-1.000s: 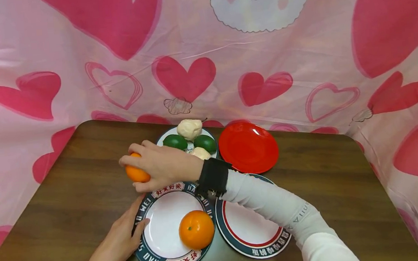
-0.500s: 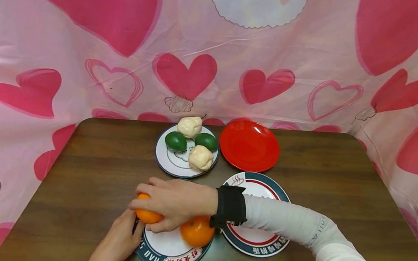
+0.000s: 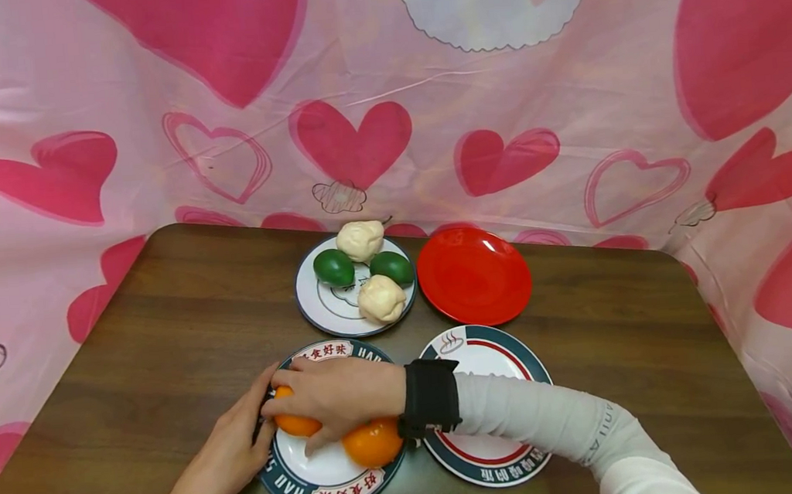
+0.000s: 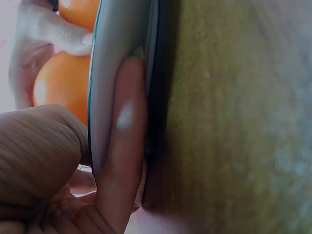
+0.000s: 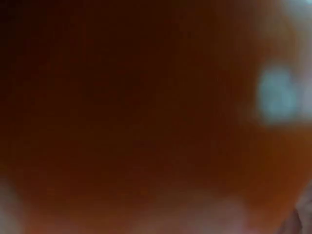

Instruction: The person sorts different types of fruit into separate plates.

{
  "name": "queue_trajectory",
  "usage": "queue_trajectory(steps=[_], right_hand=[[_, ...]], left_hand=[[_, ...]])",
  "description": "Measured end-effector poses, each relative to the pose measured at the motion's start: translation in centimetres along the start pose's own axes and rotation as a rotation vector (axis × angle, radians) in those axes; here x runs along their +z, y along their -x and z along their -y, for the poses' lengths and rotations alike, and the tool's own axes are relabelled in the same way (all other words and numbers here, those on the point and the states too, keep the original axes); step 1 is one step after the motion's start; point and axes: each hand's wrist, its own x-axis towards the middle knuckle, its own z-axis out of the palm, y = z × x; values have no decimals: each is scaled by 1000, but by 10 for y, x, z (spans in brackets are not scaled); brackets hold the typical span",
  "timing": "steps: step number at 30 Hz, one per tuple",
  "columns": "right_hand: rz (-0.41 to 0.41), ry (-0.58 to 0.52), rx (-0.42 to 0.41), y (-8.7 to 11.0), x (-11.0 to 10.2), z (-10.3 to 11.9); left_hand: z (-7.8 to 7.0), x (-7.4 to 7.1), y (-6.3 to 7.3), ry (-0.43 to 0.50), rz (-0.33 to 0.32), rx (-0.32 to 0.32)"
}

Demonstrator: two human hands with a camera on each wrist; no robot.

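Smaller orange [image 3: 298, 424] is grasped by the right hand [image 3: 345, 394], lying under its fingers, over the left part of the dark-rimmed plate [image 3: 293, 492]. Larger orange [image 3: 372, 446] is partly covered by the same hand's wrist. Plate's left edge is pinched by the left hand [image 3: 233, 444].

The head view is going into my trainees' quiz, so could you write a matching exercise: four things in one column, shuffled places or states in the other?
Things
1. Left hand
2. Right hand
3. Red plate
4. Green egg-shaped items

Places or states
A. On the back white plate with two cream-coloured items
B. Fingers around an orange
C. Gripping the dark-rimmed plate under the other orange
D. Beside the back white plate

Pairs: 1-C, 2-B, 3-D, 4-A
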Motion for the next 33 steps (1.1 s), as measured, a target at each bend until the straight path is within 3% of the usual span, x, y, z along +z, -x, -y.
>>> queue_trajectory(steps=[3,8,12,15,19,25,29,33], right_hand=[[-9,16,-17,1,2,0],[-66,-55,-8,19,-3,0],[-184,-65,9,51,-13,0],[-310,-82,78,87,-16,-2],[-445,-149,288,142,-4,-10],[-587,-321,777,218,49,-24],[-582,-510,1046,250,93,-35],[-477,-681,1184,264,131,-38]], left_hand=[[1,0,-1,4,20,-15],[1,2,-1,-18,-16,25],[1,3,-2,-23,1,6],[0,3,-5,-16,26,-30],[-1,3,-7,-16,42,-59],[-2,4,-11,-15,48,-68],[-2,4,-11,-24,57,-79],[-3,6,-10,-35,57,-87]])
